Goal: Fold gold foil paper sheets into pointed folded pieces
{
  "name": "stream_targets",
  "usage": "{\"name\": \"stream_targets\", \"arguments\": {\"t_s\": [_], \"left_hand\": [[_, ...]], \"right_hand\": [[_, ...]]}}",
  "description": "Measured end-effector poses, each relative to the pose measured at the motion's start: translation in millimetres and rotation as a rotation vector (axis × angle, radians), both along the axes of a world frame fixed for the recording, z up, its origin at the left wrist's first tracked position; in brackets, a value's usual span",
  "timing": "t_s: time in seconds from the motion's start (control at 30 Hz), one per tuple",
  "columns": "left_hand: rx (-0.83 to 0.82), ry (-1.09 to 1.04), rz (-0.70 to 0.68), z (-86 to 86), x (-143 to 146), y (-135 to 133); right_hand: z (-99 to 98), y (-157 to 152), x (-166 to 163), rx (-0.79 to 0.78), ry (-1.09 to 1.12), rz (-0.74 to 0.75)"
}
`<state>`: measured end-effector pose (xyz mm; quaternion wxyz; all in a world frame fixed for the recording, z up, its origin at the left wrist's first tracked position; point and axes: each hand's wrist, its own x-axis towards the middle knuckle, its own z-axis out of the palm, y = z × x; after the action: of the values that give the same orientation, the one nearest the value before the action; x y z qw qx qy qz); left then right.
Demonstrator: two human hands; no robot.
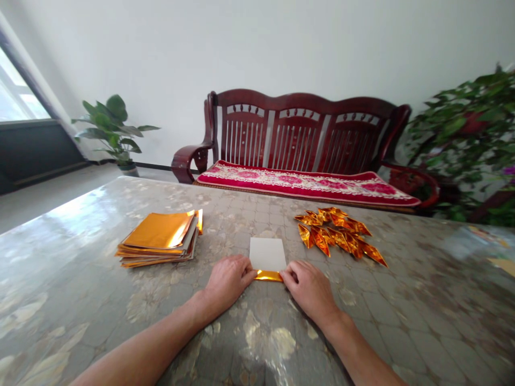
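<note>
Left hand point(227, 280) and right hand point(309, 286) both pinch the gold folded edge of a paper sheet point(267, 254) on the table point(80, 279).

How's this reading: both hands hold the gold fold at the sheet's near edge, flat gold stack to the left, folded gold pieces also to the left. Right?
Not quite. The head view shows the folded gold pieces to the right, beyond the right hand. The rest stands: that hand and the left hand hold the gold fold at the near edge of the sheet, and the flat gold stack lies to the left.
</note>
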<state>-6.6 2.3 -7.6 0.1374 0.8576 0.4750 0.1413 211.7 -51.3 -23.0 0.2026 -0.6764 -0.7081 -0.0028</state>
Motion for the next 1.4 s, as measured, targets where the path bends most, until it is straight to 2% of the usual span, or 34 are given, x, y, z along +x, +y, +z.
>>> {"name": "stream_targets", "arguments": {"t_s": [1.4], "left_hand": [[-0.026,0.065,-0.003,1.0,1.8,-0.5]], "right_hand": [[1.2,-2.6,-3.3,0.05,-0.068,0.004]]}}
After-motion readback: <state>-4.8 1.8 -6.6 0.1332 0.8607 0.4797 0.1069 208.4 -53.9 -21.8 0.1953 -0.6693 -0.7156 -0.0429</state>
